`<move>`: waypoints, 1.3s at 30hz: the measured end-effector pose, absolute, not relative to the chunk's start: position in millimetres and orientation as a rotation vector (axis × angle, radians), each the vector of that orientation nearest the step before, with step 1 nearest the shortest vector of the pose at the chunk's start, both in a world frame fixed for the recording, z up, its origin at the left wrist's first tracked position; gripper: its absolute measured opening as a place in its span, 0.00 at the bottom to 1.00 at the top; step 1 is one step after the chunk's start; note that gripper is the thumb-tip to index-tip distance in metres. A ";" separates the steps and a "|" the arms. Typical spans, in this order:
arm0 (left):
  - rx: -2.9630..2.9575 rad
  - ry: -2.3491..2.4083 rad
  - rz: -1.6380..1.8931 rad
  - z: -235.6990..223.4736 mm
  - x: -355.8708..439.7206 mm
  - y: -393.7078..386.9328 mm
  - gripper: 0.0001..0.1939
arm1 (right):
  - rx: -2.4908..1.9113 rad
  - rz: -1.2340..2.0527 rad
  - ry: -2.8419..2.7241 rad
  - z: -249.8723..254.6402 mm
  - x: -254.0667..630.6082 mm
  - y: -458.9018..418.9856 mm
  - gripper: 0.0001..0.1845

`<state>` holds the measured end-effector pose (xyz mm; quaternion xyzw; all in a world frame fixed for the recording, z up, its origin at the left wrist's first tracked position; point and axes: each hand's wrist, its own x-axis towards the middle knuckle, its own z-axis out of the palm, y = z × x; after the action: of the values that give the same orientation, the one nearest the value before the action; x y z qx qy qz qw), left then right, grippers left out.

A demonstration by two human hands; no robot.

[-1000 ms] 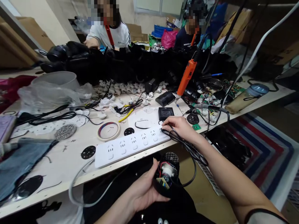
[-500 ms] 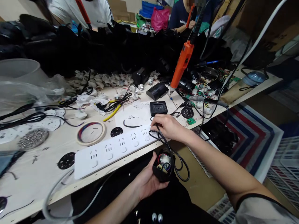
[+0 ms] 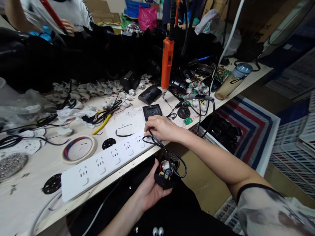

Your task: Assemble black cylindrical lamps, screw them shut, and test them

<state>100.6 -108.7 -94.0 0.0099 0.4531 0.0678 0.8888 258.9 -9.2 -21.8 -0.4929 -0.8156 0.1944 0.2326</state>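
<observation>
Near the left end of the table [image 3: 27, 203], a flat round heap of small silvery metal pieces [image 3: 12, 165] lies, and to its right, close to the near edge, is a black perforated disc [image 3: 52, 183]. A cream roll of tape [image 3: 80, 149] lies flat behind a long white plastic power strip [image 3: 105, 164], which runs along the near edge with its sockets facing up. Behind the strip are a yellow tube [image 3: 102, 124] and a second black disc [image 3: 108, 143]. In front of the near edge and below the tabletop, the left hand [image 3: 150, 193] has its fingers curled under an open black rounded housing [image 3: 164, 180] and its thumb against the side, gripping it; wires and a white part show inside. A square black plastic piece [image 3: 152, 112] lies behind the right hand [image 3: 159, 127], whose fingers are closed on a thin black cable [image 3: 180, 160] at the right end of the strip; the fingers hide whatever is at the cable's tip. The cable's loops hang past the near edge, over the housing. An orange electric screwdriver [image 3: 167, 62] hangs upright above the table, beyond the square piece. Farther right, a small green circuit board [image 3: 188, 120] lies near the near edge, and a bottle with a blue lid [image 3: 233, 80] lies on its side toward the right end.
</observation>
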 end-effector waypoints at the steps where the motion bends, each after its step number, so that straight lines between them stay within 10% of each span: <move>1: 0.026 0.938 0.139 -93.2 100.5 -109.1 0.27 | -1.363 0.522 -2.240 -22.0 259.4 -9.9 0.02; 39: 0.051 0.841 1.072 -5.8 4.2 -46.9 0.26 | -1.404 0.545 -2.376 -27.0 268.2 -21.4 0.20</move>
<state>4.2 -46.9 -5.8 0.0236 0.3885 0.4956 0.7765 268.2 -21.4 -27.0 -0.4923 -0.8332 0.1912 0.1637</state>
